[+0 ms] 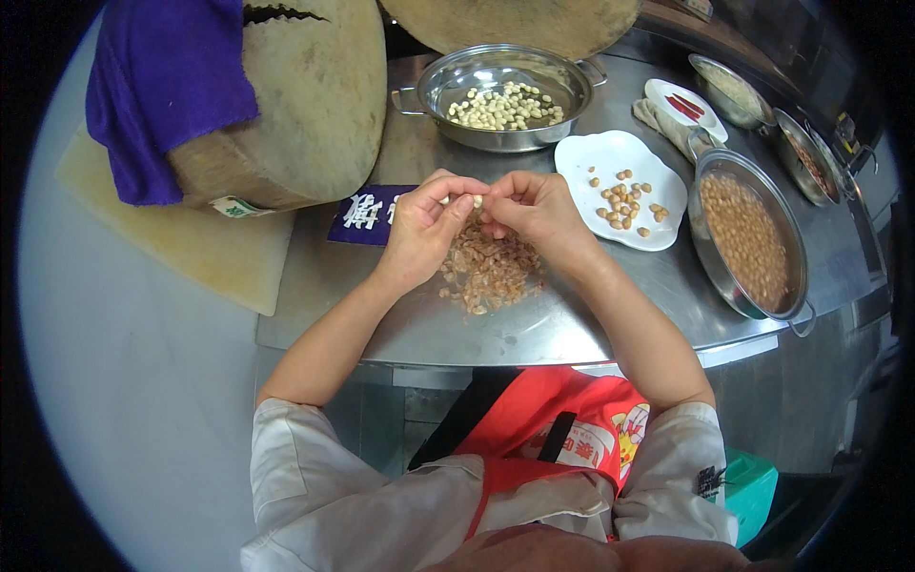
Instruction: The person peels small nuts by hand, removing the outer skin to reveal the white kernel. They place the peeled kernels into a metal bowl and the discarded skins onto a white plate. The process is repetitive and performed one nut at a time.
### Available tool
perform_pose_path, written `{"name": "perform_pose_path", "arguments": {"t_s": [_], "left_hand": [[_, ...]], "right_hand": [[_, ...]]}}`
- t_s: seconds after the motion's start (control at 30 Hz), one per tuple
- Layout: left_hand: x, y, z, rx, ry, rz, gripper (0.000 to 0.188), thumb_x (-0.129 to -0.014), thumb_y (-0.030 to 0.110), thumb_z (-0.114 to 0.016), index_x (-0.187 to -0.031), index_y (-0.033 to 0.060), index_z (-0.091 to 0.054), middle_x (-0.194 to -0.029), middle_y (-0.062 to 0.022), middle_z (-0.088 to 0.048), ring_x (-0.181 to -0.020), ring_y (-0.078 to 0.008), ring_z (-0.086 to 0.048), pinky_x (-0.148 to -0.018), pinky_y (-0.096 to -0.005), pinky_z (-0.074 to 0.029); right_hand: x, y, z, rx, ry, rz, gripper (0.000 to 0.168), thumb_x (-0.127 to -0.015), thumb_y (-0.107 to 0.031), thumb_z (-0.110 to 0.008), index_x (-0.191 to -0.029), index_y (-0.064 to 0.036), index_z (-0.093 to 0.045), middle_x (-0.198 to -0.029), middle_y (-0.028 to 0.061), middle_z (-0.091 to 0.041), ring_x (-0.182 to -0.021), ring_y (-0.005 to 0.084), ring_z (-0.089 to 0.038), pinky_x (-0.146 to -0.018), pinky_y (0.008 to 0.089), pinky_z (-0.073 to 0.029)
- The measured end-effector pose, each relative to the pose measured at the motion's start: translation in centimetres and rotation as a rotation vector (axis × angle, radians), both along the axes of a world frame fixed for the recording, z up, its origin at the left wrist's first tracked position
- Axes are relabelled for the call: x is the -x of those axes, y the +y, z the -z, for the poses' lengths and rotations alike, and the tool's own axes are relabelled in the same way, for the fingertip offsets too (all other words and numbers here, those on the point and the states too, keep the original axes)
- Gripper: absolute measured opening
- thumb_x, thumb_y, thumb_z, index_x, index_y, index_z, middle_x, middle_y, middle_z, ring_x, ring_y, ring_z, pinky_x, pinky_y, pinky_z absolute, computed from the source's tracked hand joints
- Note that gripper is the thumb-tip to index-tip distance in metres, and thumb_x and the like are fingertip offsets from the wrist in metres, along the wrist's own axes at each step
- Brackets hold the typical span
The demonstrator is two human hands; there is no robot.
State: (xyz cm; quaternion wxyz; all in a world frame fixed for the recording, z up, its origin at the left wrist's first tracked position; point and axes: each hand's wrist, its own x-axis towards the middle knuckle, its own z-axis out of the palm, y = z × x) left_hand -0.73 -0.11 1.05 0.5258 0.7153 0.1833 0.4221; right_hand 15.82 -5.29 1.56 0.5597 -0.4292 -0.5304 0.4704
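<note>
My left hand (429, 227) is closed around pale peeled peanuts (477, 201), which show between its thumb and curled fingers. The fingertips of my right hand (535, 207) meet it there and pinch at the peanut; they partly hide it. Beneath both hands a loose heap of brown peanut skins (493, 275) lies on the steel table (422, 336). To the right, a white scalloped plate (586, 154) bears several unpeeled peanuts (620, 204). Beyond my hands, a two-handled steel pan (457, 132) contains peeled peanuts (507, 107).
Unpeeled peanuts sit in brownish liquid in a steel pan (704, 247) at right. Behind it are a white plate (661, 89) with red pieces and more steel bowls (743, 118). At left, a purple cloth (168, 93) drapes over a thick wooden chopping block (314, 107).
</note>
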Motion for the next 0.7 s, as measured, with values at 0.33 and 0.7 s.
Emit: {"name": "perform_pose_path", "arguments": {"t_s": [0.33, 0.7], "left_hand": [[-0.5, 0.3, 1.4, 0.318, -0.078, 0.088, 0.016, -0.095, 0.011, -0.048, -0.107, 0.0018, -0.053, -0.073, 0.0013, -0.047, -0.055, -0.0040, -0.036, -0.050, -0.0189, -0.031], [-0.4, 0.3, 0.9, 0.504, -0.196, 0.189, 0.021, -0.095, 0.016, -0.048, -0.112, 0.0031, -0.051, -0.085, -0.0009, -0.053, -0.058, -0.0044, -0.038, -0.050, -0.0176, -0.031]], "right_hand": [[0.5, 0.5, 0.8, -0.043, -0.074, 0.099, 0.015, -0.081, -0.011, -0.063, -0.077, 0.003, -0.059, -0.069, 0.0046, -0.061, -0.060, 0.0067, -0.055, -0.054, 0.0211, -0.044], [0.5, 0.2, 0.5, -0.043, -0.074, 0.161, 0.014, -0.081, -0.010, -0.060, -0.080, 0.003, -0.058, -0.070, 0.0042, -0.060, -0.061, 0.0075, -0.056, -0.055, 0.0213, -0.044]]}}
